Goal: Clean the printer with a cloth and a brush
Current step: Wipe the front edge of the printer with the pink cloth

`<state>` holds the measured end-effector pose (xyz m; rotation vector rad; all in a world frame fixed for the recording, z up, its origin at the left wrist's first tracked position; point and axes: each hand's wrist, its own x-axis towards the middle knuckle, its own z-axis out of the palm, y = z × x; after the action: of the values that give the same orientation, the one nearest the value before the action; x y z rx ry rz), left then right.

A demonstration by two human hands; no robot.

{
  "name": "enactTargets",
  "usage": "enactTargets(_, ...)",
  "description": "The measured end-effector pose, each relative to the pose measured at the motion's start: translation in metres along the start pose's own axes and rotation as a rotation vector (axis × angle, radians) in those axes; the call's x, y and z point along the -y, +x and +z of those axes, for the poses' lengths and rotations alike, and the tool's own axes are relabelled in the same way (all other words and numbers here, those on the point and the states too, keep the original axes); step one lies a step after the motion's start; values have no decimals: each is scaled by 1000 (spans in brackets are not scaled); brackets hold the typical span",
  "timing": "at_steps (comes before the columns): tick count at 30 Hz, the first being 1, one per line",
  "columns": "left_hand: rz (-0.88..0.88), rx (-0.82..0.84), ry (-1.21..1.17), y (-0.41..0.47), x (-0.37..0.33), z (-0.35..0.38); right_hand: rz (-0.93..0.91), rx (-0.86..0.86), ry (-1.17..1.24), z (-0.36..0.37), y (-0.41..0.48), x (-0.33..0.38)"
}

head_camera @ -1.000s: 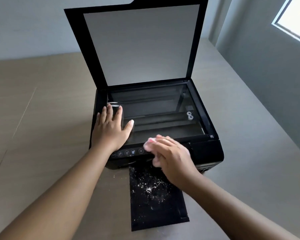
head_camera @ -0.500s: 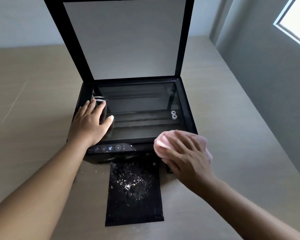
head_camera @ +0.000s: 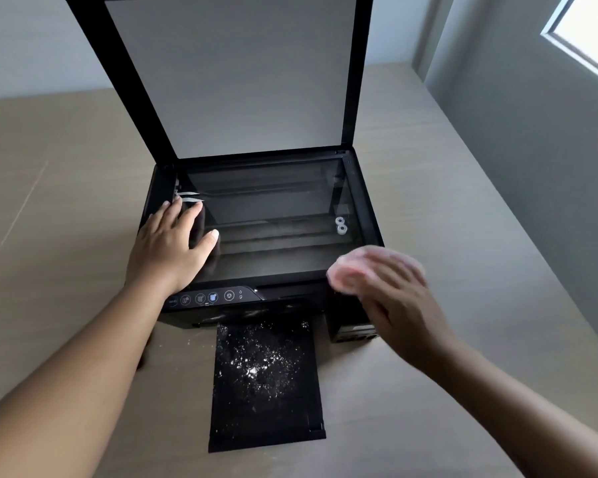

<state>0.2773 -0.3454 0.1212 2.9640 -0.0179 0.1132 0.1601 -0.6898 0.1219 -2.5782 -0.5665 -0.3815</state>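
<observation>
On the tan table (head_camera: 428, 174) sits the black printer (head_camera: 353, 315), its scanner lid (head_camera: 228, 70) propped upright so I can reach the glass (head_camera: 273, 215). My left hand (head_camera: 168, 250) lies flat on the front left corner, fingers spread, to steady the body, I judge. My right hand (head_camera: 390, 298) presses the pink cloth (head_camera: 349, 274) onto the front right edge; motion blur hides whether those fingers are curled. White specks litter the pulled-out tray (head_camera: 266, 384). No brush shows.
</observation>
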Motion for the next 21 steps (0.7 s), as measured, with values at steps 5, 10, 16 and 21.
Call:
enactTargets(5, -11, 7, -6, -6, -3, 3, -37, -11, -4, 1, 7, 9)
enactTargets(10, -7, -4, -17, -6, -7, 4, 200, -47, -95, 1, 24, 0)
enactTargets(16, -3, -7, -6, -2, 15, -5, 221, -3, -13, 13, 41, 10)
enactTargets(21, 7, -11, -7, 1, 2, -3, 286, -18, -137, 19, 50, 20)
